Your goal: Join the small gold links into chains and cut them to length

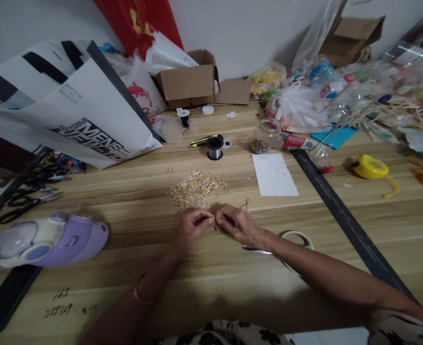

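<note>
My left hand (196, 227) is closed in a pinch, thumb against forefinger. Fingertip to fingertip with it, my right hand (238, 224) pinches too. Between them shows a small cluster of gold beads (215, 224), partly hidden by the fingers. Thin pale strands of wire (193, 258) hang below my left hand. Just beyond the hands lies a pile of small gold and silver pieces (197, 190). A short gold strand (247, 203) rests behind my right hand. Under my right forearm are a pointed blade (257, 250) and a pale ring (306, 238), both partly covered.
A wire spool (214, 149) stands behind the pile, a bead jar (265, 139) and white paper (276, 175) to its right. Farther right is a yellow tape measure (371, 167). At left are a purple bottle (67, 239), scissors (28, 201) and a large paper bag (89, 110).
</note>
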`<state>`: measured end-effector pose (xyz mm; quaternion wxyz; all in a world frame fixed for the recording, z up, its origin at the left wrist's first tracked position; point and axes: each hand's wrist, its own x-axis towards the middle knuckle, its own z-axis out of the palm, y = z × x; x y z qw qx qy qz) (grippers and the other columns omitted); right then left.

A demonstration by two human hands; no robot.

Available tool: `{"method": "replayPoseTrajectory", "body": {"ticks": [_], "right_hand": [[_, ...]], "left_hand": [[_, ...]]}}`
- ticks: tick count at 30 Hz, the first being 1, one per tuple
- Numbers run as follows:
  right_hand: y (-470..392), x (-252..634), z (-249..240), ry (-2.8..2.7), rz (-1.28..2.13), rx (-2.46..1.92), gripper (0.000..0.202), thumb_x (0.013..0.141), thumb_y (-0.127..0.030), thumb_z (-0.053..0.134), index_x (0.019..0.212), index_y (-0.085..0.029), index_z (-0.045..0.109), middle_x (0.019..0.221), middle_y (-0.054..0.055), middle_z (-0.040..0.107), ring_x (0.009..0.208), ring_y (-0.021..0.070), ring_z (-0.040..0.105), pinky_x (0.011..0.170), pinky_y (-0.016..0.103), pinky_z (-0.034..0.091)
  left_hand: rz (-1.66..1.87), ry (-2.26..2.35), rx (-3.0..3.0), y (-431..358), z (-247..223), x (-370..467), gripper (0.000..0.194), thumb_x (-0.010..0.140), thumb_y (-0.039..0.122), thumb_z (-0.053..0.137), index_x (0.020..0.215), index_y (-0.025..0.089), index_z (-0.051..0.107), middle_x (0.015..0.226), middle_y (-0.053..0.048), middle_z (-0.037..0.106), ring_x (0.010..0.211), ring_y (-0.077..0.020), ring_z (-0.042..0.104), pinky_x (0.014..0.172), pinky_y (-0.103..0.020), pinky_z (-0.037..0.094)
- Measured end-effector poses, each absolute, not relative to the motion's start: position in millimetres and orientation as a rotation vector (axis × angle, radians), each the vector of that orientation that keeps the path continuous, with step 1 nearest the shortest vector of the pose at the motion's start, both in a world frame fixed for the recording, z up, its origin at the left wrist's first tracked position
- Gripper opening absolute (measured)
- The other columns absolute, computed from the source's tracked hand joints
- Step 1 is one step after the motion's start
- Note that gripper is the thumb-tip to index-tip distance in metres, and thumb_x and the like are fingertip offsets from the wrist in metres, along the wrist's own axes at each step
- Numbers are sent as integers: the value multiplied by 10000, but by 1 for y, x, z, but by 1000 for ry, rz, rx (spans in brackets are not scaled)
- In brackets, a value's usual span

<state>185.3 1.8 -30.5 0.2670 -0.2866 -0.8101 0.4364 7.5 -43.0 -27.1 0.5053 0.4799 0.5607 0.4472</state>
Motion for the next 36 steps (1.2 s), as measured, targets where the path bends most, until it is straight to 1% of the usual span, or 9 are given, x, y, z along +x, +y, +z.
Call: {"method": "replayPoseTrajectory", "body": {"ticks": [7, 10, 16, 20, 30, 36], "right_hand": [[2, 186, -32, -2204, 1167, -744, 63, 859, -128, 495, 836, -170, 535, 729, -13, 538, 606, 96, 454, 575, 207, 339], [2, 186, -33, -2200, 1165, -749, 56, 857, -132, 504, 830, -172, 531, 713, -20, 527, 601, 95, 447, 571, 205, 333], [2, 185, -31, -2194, 1183, -772, 45, 863, -157, 517, 830, -170, 545, 733, -14, 532, 613, 97, 451, 578, 208, 335], [2, 184, -31, -2164, 1197, -784, 34, 858, -171, 532, 835, -165, 557, 718, -15, 529, 609, 98, 453, 580, 209, 343], [2, 184, -30, -2165, 1181, -750, 62, 870, -175, 517, 818, -165, 548, 739, -4, 528, 631, 102, 459, 587, 210, 348], [4, 185, -32, -2194, 1200, -724, 84, 893, -176, 487, 846, -165, 555, 793, 13, 552, 687, 117, 493, 636, 225, 365]], "left_hand": [[1068, 1339, 1171, -43, -30, 7, 172, 677, 303, 700, 676, 138, 655, 639, -17, 640, 614, -126, 562, 600, -218, 442], [1064, 1322, 1165, -42, -31, 6, 174, 682, 299, 695, 683, 134, 640, 641, -13, 624, 616, -120, 549, 603, -214, 431], [1012, 1285, 1224, -44, -30, 6, 159, 735, 281, 645, 695, 133, 602, 661, -7, 586, 642, -114, 522, 617, -210, 407], [993, 1274, 1260, -45, -31, 5, 181, 765, 304, 615, 714, 133, 583, 677, -4, 565, 650, -113, 508, 615, -210, 395], [1003, 1296, 1245, -44, -29, 8, 210, 747, 328, 620, 702, 130, 569, 649, 2, 544, 619, -106, 485, 583, -205, 376], [1020, 1293, 1162, -43, -30, 7, 228, 714, 350, 658, 702, 129, 604, 633, -3, 586, 614, -114, 529, 592, -211, 419]]}}
